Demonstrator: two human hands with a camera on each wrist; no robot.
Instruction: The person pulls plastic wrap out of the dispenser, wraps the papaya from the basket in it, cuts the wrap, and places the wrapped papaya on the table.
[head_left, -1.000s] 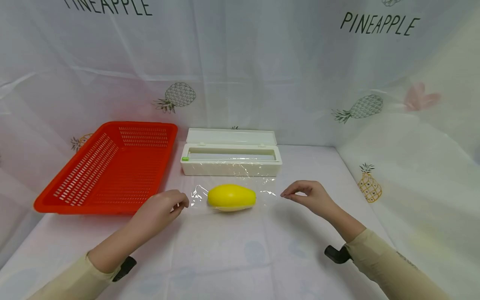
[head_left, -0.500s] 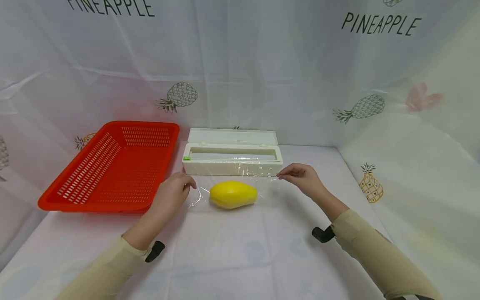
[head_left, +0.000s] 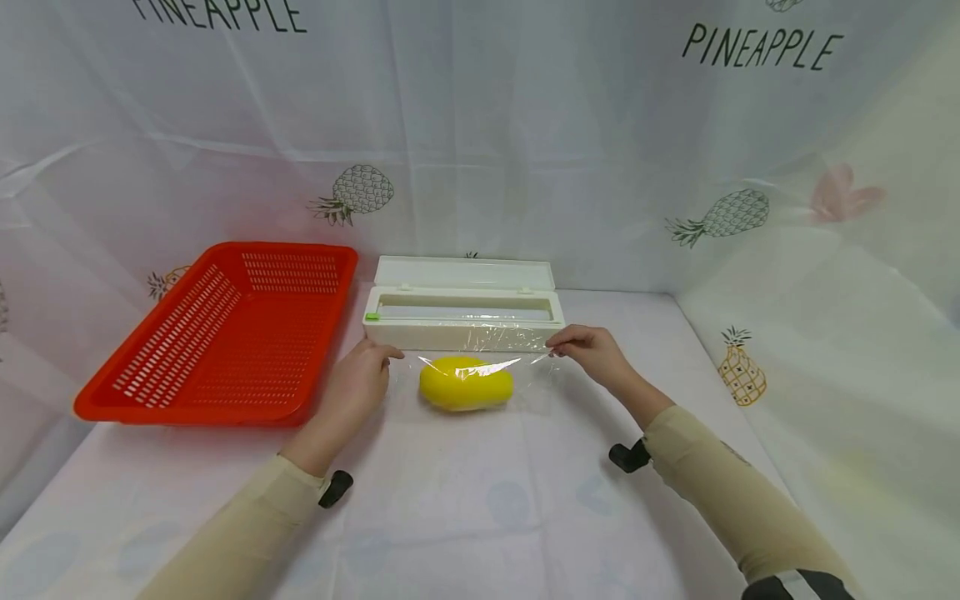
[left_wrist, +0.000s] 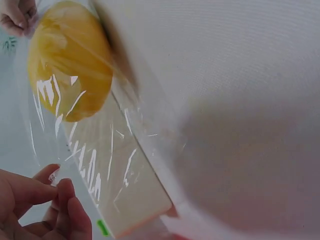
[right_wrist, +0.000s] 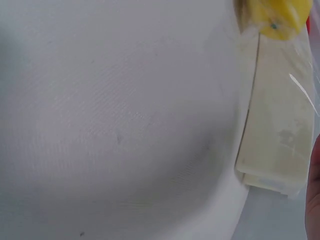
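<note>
A yellow oblong fruit [head_left: 463, 388] lies on the table in front of the white cling film box [head_left: 427, 337]. Clear cling film [left_wrist: 131, 175] stretches over the fruit, with bright creases showing in the left wrist view. My left hand [head_left: 358, 385] pinches the film's left corner between thumb and fingers, left of the fruit. On the opposite side my right hand [head_left: 596, 357] pinches the right corner near the box's front right end. The right wrist view shows only a sliver of the right hand [right_wrist: 313, 195] at its edge.
A red perforated plastic basket [head_left: 258, 350] stands at the left, close to the left hand. The box's lid [head_left: 465, 273] is raised, showing a roll inside. A pineapple-print curtain [head_left: 600, 167] hangs behind; a white cloth [head_left: 450, 517] covers the table.
Both hands have moved forward toward the box, the left also rightward and the right slightly inward. The film has been drawn up over the fruit, which has shifted slightly.
</note>
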